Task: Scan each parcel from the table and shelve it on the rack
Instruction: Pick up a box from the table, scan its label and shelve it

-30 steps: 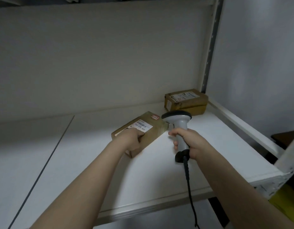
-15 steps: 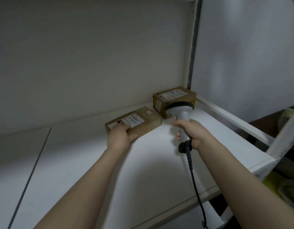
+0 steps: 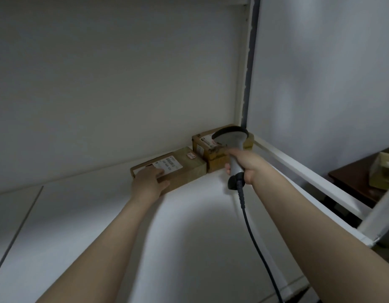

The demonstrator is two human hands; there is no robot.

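**Parcel pressed to the back of the shelf**

Head view: the left hand [image 3: 150, 182] lies palm-down on the near end of a flat brown parcel [image 3: 180, 169], fingers spread over its top rather than closed around it. The parcel sits on the white rack shelf [image 3: 189, 237] against the back panel, its far end touching a second parcel [image 3: 205, 147] in the corner. The right hand [image 3: 247, 165] is wrapped tight around a grey scanner [image 3: 231, 138] (cable trailing down)

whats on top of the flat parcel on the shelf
The left hand lies on the flat parcel, covering part of its white shipping label; a small red-marked sticker sits near its far end.
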